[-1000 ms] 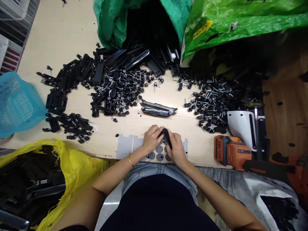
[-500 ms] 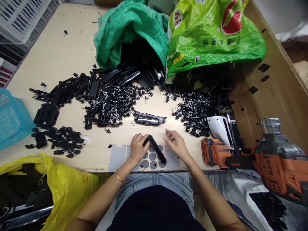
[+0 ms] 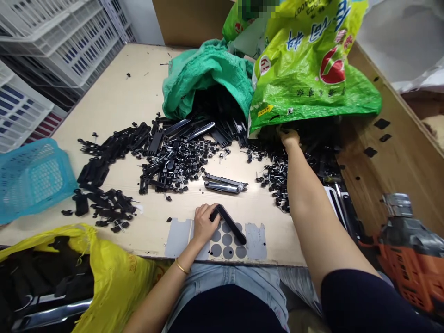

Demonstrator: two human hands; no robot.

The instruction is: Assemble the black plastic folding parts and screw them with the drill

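Observation:
My left hand [image 3: 205,223] is closed on the upper end of a black V-shaped plastic piece [image 3: 233,226], near the table's front edge. Under it lie grey pads with round discs [image 3: 227,239]. My right arm stretches forward, and my right hand [image 3: 289,138] is at the mouth of the green-and-yellow printed bag [image 3: 312,99]. Its fingers are hidden in the dark under the bag's edge, among black parts. Between the hands lies a pair of long glossy black pieces [image 3: 225,184]. Small black-headed screws lie in a left pile [image 3: 180,159] and a right pile [image 3: 274,180].
A teal woven sack [image 3: 208,64] spills black parts at the back. Black clips [image 3: 114,208] and a blue basket [image 3: 38,175] are on the left. A yellow bag [image 3: 114,268] hangs at the front left. An orange power tool [image 3: 409,263] is at the right, by a wooden side board [image 3: 409,171].
My right hand has moved from beside the black V-shaped piece forward and right to the printed bag. My left hand keeps its hold. The view has tilted up.

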